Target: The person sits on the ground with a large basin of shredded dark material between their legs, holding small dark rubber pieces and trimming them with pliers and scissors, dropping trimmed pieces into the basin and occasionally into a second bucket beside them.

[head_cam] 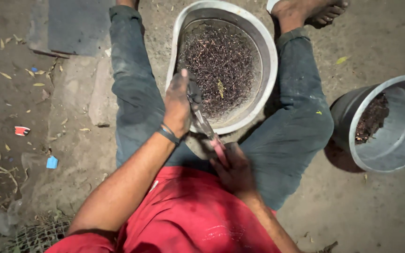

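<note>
Dirt ground; right hand (234, 169) grips red-handled pliers (207, 125), jaws dark.

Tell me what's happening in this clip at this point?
A person in a red shirt sits on the dirt ground with legs spread around a metal basin full of small dark wire pieces. The right hand grips the pink handles of pliers, while the left hand pinches something small at the tool's tip above the basin. A grey bucket holding dark material stands at their right.
</note>
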